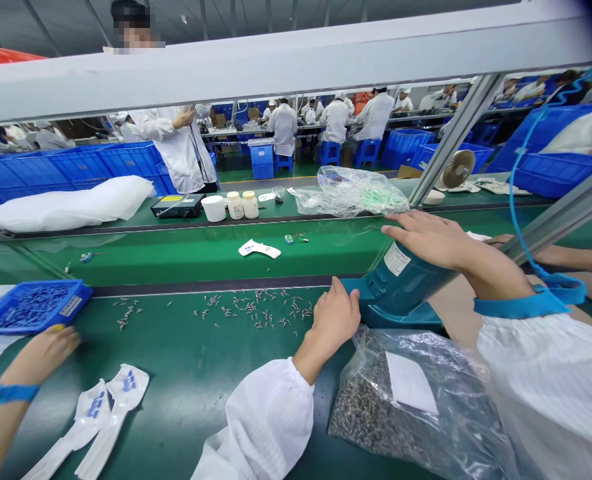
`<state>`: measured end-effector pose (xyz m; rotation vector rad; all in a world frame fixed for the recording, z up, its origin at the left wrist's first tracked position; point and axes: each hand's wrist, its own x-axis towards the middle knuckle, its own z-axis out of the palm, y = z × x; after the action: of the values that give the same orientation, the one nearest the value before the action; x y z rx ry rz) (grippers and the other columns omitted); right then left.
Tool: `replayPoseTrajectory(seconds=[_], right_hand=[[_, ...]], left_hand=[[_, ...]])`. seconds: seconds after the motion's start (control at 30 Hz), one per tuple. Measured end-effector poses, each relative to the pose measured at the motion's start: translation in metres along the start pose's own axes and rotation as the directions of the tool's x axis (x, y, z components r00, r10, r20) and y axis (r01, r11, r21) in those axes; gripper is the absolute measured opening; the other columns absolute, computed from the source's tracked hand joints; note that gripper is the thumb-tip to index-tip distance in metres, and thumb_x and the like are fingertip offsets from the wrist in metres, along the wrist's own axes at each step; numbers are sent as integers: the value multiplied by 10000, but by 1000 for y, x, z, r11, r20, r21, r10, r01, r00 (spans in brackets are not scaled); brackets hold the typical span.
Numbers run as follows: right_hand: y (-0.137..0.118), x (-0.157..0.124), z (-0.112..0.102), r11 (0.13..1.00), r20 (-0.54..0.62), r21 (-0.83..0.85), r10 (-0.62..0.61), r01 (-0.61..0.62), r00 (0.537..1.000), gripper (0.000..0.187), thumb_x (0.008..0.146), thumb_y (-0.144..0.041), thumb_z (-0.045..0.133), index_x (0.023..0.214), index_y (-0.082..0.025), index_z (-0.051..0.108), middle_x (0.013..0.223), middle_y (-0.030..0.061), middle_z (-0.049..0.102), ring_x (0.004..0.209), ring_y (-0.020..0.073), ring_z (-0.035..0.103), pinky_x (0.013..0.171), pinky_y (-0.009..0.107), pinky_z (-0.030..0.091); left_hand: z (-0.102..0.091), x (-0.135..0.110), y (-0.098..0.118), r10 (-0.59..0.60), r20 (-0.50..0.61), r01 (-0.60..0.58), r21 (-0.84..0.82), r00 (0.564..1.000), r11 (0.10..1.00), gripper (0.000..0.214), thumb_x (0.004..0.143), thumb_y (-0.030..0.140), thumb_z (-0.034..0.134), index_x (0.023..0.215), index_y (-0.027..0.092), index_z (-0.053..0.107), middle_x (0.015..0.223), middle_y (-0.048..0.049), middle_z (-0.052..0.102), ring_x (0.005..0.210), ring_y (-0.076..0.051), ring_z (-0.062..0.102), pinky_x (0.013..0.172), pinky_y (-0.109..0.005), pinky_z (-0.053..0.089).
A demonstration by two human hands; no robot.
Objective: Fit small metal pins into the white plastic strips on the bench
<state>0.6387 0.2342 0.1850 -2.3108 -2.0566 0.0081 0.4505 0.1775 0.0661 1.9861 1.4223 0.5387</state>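
Note:
My left hand [333, 320] reaches out of a white sleeve, its fingers curled against the front base of a teal desktop device [401, 287] on the green bench. My right hand [426, 237] lies flat on top of that device with its fingers stretched out. A blue wrist strap [521, 305] sits on my right wrist. A clear bag of small screws [376, 407] lies just in front of the device. Several loose screws [256, 310] are scattered on the mat left of my left hand.
A co-worker's hand [41, 347] rests at the left beside a blue tray of parts [31, 307] and white plastic shells [101, 407]. Another person's arm [566, 257] lies at the right. On the conveyor are a white shell [259, 249], bottles [241, 205] and a plastic bag [349, 193]. A grey frame bar [276, 63] crosses overhead.

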Motion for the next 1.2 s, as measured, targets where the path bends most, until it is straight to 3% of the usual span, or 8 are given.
replayPoseTrajectory(seconds=[0.2, 0.4, 0.63, 1.2], right_hand=[[-2, -1, -2, 1000, 13, 0, 7, -7, 1000, 694, 955, -594, 180, 1478, -218, 436, 1503, 138, 454, 1410, 344, 369, 1129, 555, 312], [-3, -1, -3, 1000, 28, 3, -1, 1, 1000, 683, 958, -571, 192, 1488, -205, 418, 1517, 146, 427, 1416, 338, 355, 1141, 540, 296], [-4, -4, -4, 1000, 8, -2, 12, -12, 1000, 672, 958, -576, 189, 1479, -230, 434, 1510, 127, 444, 1415, 331, 361, 1142, 535, 303], [4, 3, 0, 1000, 5, 5, 7, -7, 1000, 692, 952, -614, 194, 1464, -228, 455, 1498, 148, 451, 1395, 367, 379, 1134, 566, 301]], left_hand=[[-4, -1, 4, -27, 43, 28, -9, 999, 1000, 681, 1001, 395, 266, 1502, -67, 260, 1420, -330, 477, 1255, -431, 550, 1009, -550, 433], [17, 12, -9, 32, -51, -41, -199, 998, 979, 665, 1018, 409, 228, 1519, -28, 242, 1560, -241, 324, 1452, -290, 341, 1163, -390, 329], [19, 14, -11, 31, -77, -44, -168, 997, 985, 586, 1023, 426, 235, 1477, 75, 354, 1455, -214, 496, 1330, -313, 509, 1090, -428, 406], [13, 14, -5, 25, -33, -29, -114, 999, 993, 609, 1027, 392, 202, 1487, 6, 301, 1473, -262, 452, 1283, -365, 539, 1041, -467, 435]])
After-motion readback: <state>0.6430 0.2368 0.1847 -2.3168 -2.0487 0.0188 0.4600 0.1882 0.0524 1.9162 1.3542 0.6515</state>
